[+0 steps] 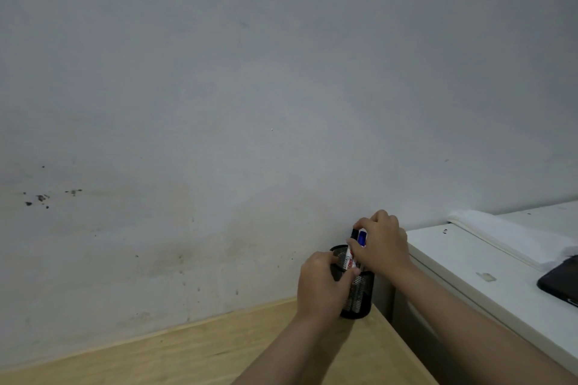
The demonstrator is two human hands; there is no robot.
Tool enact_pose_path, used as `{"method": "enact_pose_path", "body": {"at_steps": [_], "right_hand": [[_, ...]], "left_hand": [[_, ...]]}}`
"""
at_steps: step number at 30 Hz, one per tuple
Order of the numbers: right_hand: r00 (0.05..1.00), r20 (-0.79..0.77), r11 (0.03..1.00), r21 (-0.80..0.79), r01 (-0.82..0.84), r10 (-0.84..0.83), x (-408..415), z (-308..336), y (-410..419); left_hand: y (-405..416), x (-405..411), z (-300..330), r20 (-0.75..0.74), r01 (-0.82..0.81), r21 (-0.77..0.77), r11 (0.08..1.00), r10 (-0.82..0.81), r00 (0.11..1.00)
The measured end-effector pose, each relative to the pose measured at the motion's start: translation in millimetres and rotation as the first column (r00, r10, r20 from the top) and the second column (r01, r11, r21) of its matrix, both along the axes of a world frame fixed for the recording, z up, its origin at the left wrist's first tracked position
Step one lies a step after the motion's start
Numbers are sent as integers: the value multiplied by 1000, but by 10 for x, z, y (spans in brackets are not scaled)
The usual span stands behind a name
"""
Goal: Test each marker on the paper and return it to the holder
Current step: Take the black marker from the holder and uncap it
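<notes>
A black mesh holder [359, 298] stands at the far right corner of the wooden table [219, 350], close to the wall. My left hand [322, 286] is wrapped around the holder's side. Several markers stick up from it: one with a blue cap [362, 237], one with a black cap [355, 233], and a white labelled barrel [349, 259]. My right hand [383, 244] is closed over the tops of these markers, fingers pinching around the caps. Which single marker it grips I cannot tell. No test paper lies on the wooden table in view.
A white cabinet [463, 262] stands to the right, a narrow gap away from the table. On it lie a stack of white paper [513, 236] and a black phone [560, 281] at the right edge. A stained grey wall [250, 103] fills the background.
</notes>
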State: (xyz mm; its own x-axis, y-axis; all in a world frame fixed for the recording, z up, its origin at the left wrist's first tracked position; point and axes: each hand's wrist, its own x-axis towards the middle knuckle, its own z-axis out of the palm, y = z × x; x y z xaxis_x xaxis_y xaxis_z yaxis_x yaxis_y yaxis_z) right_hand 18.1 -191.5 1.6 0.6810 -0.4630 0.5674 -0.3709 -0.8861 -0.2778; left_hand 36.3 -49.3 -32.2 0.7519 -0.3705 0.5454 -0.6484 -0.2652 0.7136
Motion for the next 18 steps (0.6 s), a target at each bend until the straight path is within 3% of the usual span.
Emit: {"method": "enact_pose_path", "body": {"at_steps": [4, 9, 11, 14, 18], "right_hand": [[987, 132, 989, 99, -107, 93, -27, 85, 81], [910, 373, 903, 302, -305, 182, -178, 185, 306], [854, 489, 904, 261, -340, 180, -335, 287, 416], [733, 653, 892, 196, -406, 191, -711, 484, 661], [575, 796, 782, 234, -578, 187, -1276, 484, 1165]], "left_hand": [[-2, 5, 7, 1, 6, 55, 998, -6, 1000], [50, -32, 45, 4, 55, 120, 991, -56, 998], [133, -108, 122, -32, 32, 37, 999, -31, 999], [330, -315, 362, -269, 57, -166, 984, -101, 958], [689, -700, 731, -549, 113, -507, 855, -421, 722]]}}
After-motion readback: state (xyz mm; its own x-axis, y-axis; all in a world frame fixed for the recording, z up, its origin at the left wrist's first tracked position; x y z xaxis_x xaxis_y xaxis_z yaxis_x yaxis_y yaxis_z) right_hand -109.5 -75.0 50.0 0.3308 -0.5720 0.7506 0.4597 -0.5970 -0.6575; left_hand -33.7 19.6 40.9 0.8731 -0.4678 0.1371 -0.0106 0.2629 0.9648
